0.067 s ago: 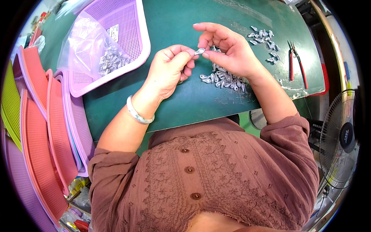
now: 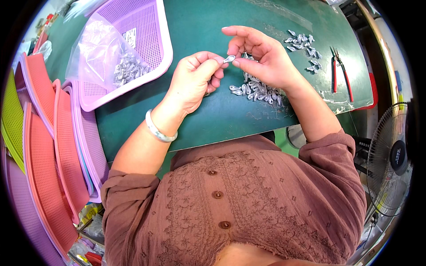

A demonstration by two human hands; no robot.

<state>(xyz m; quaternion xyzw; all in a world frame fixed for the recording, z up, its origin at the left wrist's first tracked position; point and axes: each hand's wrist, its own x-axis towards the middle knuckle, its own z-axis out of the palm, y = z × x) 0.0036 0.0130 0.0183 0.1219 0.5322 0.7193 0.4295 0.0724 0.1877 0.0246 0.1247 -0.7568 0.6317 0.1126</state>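
Left hand: closed, small silver metal piece pinched at fingertips | Right hand: loosely curled, same piece touched by thumb and forefinger | Pile of metal pieces: just below grip, on green table | Red-handled pliers: well right of grip.

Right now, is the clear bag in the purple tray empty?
No. The clear bag holds small silvery parts, lying in the purple tray.

2 hands, 1 small metal piece between them, 2 heaps of metal pieces, 1 pair of pliers, 1 lilac basket, 1 clear bag, 1 fan.
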